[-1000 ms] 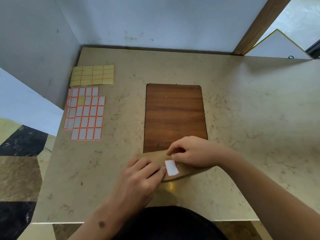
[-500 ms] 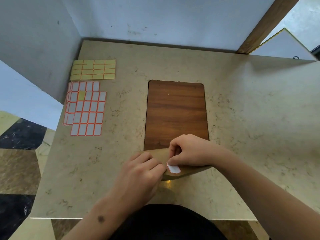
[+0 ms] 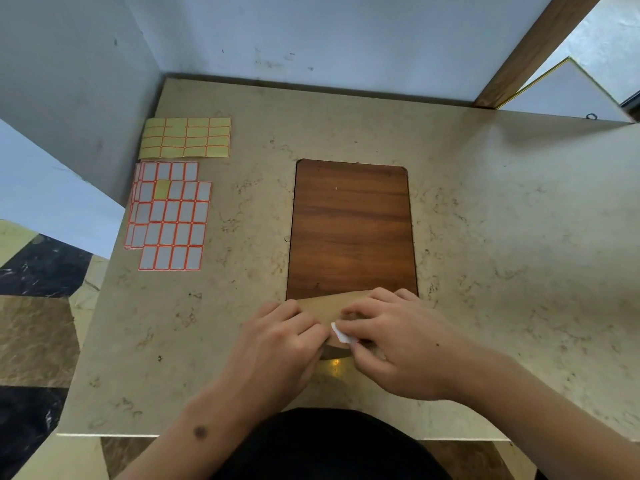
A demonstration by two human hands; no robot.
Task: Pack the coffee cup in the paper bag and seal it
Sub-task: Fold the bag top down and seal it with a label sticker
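Note:
A brown paper bag (image 3: 329, 304) lies near the table's front edge, mostly covered by both hands. Its top is folded over toward me. A small white sticker (image 3: 341, 335) sits on the fold, partly under my fingers. My left hand (image 3: 280, 344) presses the bag's left side, fingers curled on the paper. My right hand (image 3: 394, 341) lies over the bag's right part, with its fingertips on the sticker. The coffee cup is not visible.
A dark wooden board (image 3: 351, 230) lies flat just beyond the bag. Sheets of white, orange-edged stickers (image 3: 169, 216) and a yellow sheet (image 3: 185, 137) lie at the table's left. Grey walls close the far and left sides of the beige table (image 3: 502, 237).
My right hand has shifted down over the sticker, which showed whole a second ago and is now mostly covered. My left hand stays on the bag.

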